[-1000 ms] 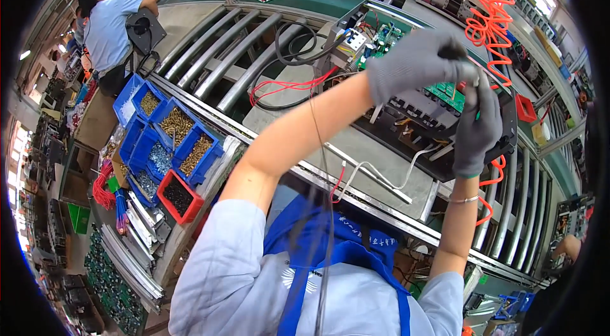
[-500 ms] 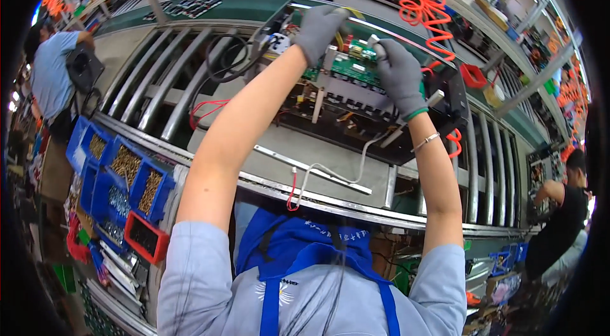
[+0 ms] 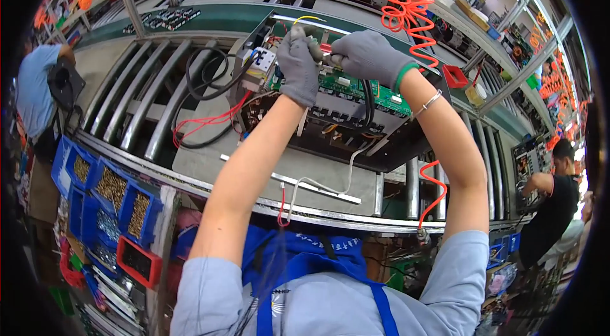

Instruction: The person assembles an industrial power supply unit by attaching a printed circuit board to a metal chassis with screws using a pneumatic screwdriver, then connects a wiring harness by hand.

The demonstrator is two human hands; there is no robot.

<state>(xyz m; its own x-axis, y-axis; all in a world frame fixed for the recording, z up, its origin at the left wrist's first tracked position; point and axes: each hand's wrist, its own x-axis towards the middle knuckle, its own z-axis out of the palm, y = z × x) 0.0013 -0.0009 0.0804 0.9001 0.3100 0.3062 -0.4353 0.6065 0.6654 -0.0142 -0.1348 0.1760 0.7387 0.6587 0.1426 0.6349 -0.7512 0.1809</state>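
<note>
My left hand [image 3: 298, 68], in a grey work glove, is closed with its fingers bunched over the left part of an opened black metal chassis [image 3: 395, 153]. Close beside it, my gloved right hand [image 3: 370, 56] pinches near a small red part. The gloves hide whatever the fingertips hold. A yellow wire [image 3: 309, 18] sticks up just beyond my left fingers. Below the hands, a green circuit board [image 3: 338, 85] runs along the chassis, and black cables [image 3: 368, 104] hang over its front. A white component [image 3: 262, 61] sits left of my left hand.
The chassis rests over a roller conveyor [image 3: 162, 123]. A red coiled air hose [image 3: 406, 15] hangs behind it. Blue bins [image 3: 111, 187] of screws and a red tray [image 3: 138, 262] stand at left. A metal strip [image 3: 318, 188] lies in front. Two other people work at the sides.
My right hand has left the right side of the board and come over beside my left hand, which has turned and drawn back slightly. Black cables now show across the board. The view has shifted.
</note>
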